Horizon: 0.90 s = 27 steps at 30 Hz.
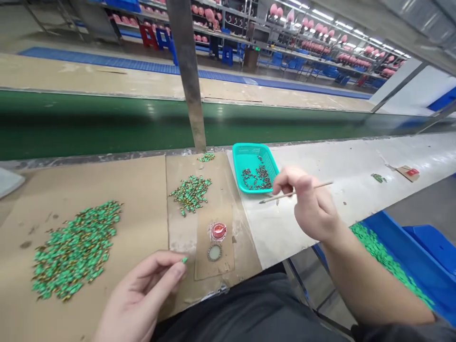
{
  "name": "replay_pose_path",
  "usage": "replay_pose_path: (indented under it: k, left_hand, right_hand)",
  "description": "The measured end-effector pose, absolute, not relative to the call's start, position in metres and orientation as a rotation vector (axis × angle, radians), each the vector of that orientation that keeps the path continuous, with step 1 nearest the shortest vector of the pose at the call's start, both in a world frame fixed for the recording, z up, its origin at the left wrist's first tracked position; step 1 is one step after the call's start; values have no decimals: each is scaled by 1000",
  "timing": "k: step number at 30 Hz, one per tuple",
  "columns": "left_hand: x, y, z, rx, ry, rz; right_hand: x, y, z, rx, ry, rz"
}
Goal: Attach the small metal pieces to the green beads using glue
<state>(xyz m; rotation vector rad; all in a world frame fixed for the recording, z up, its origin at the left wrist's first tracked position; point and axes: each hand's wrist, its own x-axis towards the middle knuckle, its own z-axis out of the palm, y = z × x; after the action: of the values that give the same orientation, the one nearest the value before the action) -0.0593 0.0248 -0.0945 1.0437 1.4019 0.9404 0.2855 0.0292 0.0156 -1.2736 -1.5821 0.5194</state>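
Observation:
My left hand (149, 289) pinches a small green piece (184, 260) between thumb and forefinger, just left of a cardboard square (204, 268). On that square sit a round red dish (218, 231) and a pale round one (214, 252). My right hand (309, 204) grips a thin stick (285, 195) with a dark tip, which points left over the white paper. Beyond it stands a turquoise basket (237, 164) with many small dark pieces (261, 175) inside. Green-and-gold pieces lie in a large pile (78, 249) at the left and a smaller pile (191, 194) nearer the middle.
A metal post (188, 76) rises at the table's far edge, before a green belt (107, 126). At the right lie a few green bits (378, 178) and a card with a red patch (412, 172). Below the table, a blue bin (402, 251) holds green pieces.

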Motion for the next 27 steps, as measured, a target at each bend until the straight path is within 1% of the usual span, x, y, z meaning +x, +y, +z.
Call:
replay_pose_path:
  k: [4,7,11,16,22,27]
  left_hand:
    - [-40,20,-77,947,1314,924]
    - [-33,18,-68,843,1271,933]
    - [-32,15,-62,769,1222,924]
    - [-37,13,-67,793,1226,863]
    - [-38,17,-69,754,1336,823]
    - [-38,21,-63,785,1395,755]
  right_hand:
    - [262,21,-42,-1158,-1037,1081]
    - [247,19,-75,-1094,-915,1250]
    - [238,17,-93,-1065,-834,1315]
    - [233,19,-102,-1103,-767,1283]
    - [230,18,-102,-1179,-727,1195]
    - [231,16,-96,-1205,-755,1200]
